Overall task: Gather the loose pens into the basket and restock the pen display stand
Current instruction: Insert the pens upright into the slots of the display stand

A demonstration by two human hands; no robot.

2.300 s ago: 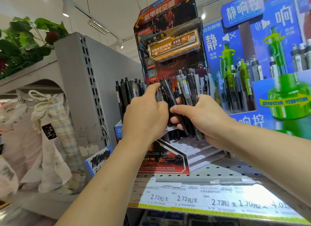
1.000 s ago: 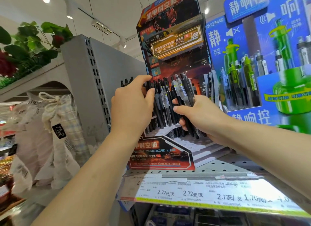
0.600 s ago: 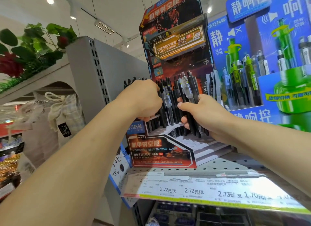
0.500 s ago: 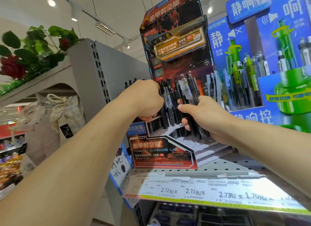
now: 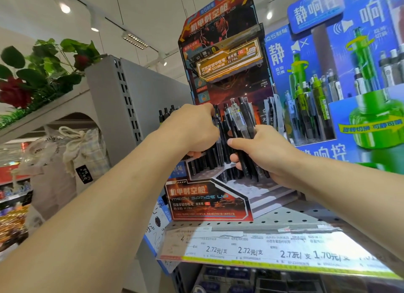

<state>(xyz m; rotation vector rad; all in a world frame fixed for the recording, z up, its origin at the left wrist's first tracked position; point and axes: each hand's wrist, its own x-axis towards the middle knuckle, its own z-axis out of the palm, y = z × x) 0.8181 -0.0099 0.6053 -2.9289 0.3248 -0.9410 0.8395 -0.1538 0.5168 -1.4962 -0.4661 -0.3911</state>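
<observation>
Right hand [image 5: 266,153] grips a bundle of black pens [image 5: 240,126], thumb across their barrels, tips angled down toward the red-and-black pen display stand [image 5: 209,203] on the perforated shelf [image 5: 284,220]. Left hand [image 5: 192,129] curls its fingers among pens standing upright in the stand's upper tier.

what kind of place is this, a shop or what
Most likely a stationery shop aisle: a price strip runs along the perforated metal shelf, and branded cardboard pen display stands hold rows of pens for sale.
</observation>
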